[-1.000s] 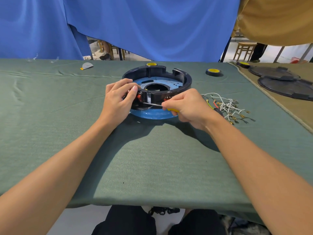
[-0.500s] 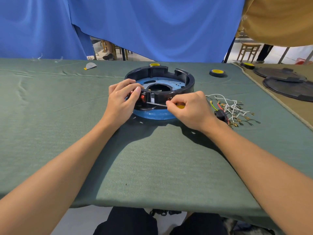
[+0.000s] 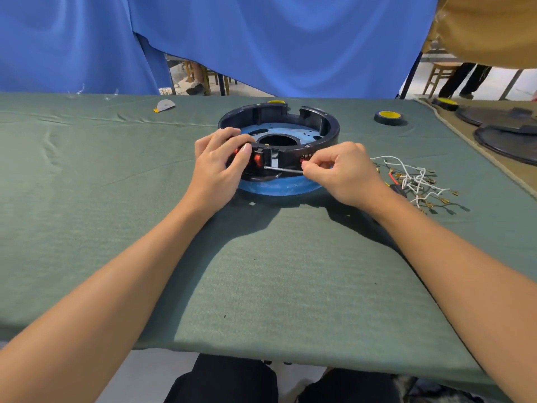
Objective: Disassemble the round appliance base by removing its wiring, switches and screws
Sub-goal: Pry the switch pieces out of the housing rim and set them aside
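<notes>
Head view: wire bundle point(image 3: 415, 181) beside base point(image 3: 327, 123), tape roll point(image 3: 388, 117) beyond.

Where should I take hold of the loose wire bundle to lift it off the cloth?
Probably pinch the wire bundle at its middle, where the white strands tangle, coming straight down. It lies flat on the cloth with brass-tipped ends splayed outward, so the ends would only drag.

Setting: makeshift workshop bench. Table under green cloth point(image 3: 87, 199); blue curtain point(image 3: 290, 39) hung along the far side; wooden stool point(image 3: 438, 74) beyond, far right; black round covers point(image 3: 505, 142) on the neighbouring table, right.
</notes>
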The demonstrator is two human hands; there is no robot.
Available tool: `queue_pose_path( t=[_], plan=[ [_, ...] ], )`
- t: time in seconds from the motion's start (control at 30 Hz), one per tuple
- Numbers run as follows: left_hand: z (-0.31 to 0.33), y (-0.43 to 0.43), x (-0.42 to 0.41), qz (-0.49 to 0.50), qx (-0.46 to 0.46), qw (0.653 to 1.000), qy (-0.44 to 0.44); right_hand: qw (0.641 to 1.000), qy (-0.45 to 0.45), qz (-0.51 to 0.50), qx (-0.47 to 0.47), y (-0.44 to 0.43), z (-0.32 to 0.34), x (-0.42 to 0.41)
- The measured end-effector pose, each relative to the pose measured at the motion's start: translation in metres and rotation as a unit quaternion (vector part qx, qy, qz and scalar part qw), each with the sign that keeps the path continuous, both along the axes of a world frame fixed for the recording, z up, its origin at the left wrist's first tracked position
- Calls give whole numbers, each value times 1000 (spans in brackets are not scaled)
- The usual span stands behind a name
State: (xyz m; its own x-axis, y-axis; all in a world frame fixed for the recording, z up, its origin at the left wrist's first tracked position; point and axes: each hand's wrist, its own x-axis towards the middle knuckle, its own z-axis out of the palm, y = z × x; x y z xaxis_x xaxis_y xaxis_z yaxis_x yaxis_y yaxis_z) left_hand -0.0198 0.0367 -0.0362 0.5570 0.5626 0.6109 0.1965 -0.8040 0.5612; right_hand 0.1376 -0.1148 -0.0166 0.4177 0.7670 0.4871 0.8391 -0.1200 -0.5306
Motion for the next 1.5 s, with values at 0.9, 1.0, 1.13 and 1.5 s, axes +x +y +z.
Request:
queue_pose_path(
  t=[0.9,1.0,1.13,1.5],
  plan=[
    [32,-8,3,18,247,962,116,982,67,-174,8,-33,-9,-28],
    [39,-1,9,-37,218,963,153,979,127,-160,11,-38,-7,-34],
    [32,-2,16,-6,185,963,198,979,154,-132,11,-43,-9,-46],
    [26,-16,24,55,213,959,180,987,58,-151,-14,-43,0,-55]
  ],
)
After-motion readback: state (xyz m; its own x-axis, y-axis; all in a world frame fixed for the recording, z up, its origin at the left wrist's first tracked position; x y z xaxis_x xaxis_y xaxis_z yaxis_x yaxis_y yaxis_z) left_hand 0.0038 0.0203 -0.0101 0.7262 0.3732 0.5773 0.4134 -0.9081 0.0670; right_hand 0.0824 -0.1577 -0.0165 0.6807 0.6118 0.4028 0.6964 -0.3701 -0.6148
